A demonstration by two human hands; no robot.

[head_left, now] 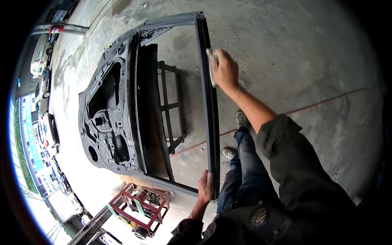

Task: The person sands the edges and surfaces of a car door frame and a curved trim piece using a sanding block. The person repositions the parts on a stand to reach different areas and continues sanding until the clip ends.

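Note:
A dark car door (130, 106) lies on its side in front of me, its inner panel full of openings facing up. Its long window frame bar (207, 122) runs along the edge nearest my body. Around the lower end of that bar my left hand (205, 186) is closed. Farther up, my right hand (225, 70) grips a pale, flat pad (211, 67) and presses it against the bar's outer side. The pad's exact kind cannot be made out, and its grip side is partly covered by the fingers.
Under the door stands a dark slatted stand (171, 107). A red metal frame cart (152, 220) with machine parts sits at the lower left. Parked cars (45, 87) line the far left. Across the concrete floor (302, 57) runs a thin red line (318, 104) near my feet.

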